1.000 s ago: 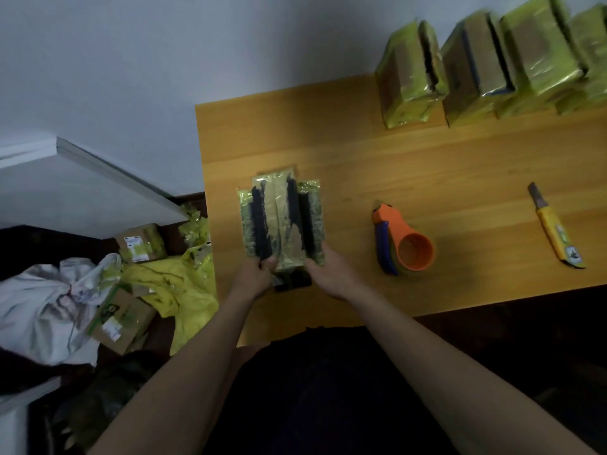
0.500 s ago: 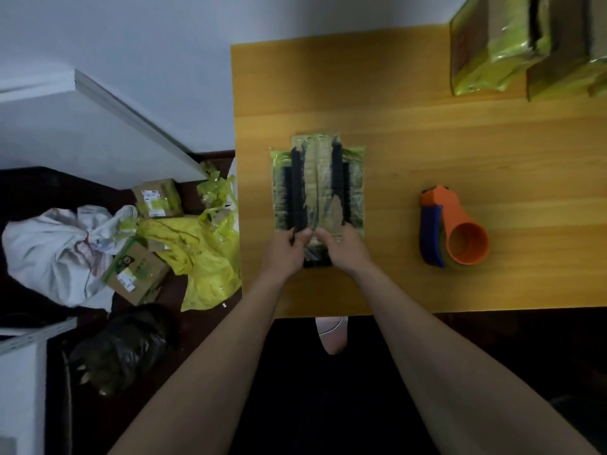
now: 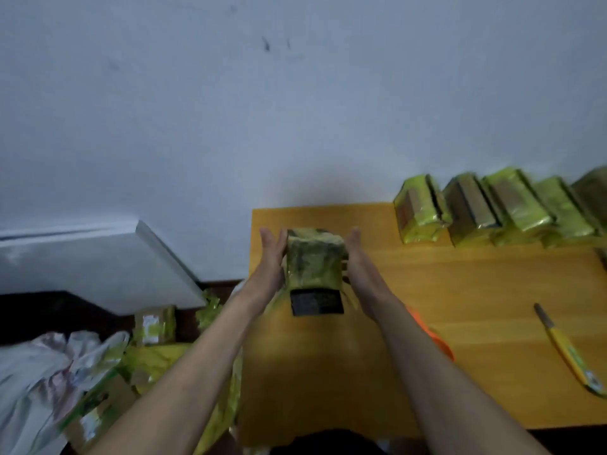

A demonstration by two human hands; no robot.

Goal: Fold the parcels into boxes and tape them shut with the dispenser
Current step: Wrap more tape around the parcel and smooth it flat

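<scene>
White cloth (image 3: 36, 366) lies crumpled on the floor at far left, with small cardboard boxes (image 3: 154, 325) and yellow plastic wrapping (image 3: 164, 359) beside it, under a slanted white panel (image 3: 98, 264). On the orange-brown wooden surface (image 3: 460, 284), the left hand (image 3: 272, 257) and right hand (image 3: 356, 257) press flat, straight-fingered palms against the two sides of a parcel (image 3: 313, 261) in yellow-green film, held upright near the surface's back left corner; a dark flap hangs at its near end. An orange tape dispenser (image 3: 437, 339) shows partly behind the right forearm. Further right, a row of wrapped parcels (image 3: 492, 208) stands against the wall, and a yellow utility knife (image 3: 568, 353) lies well apart near the right edge.
</scene>
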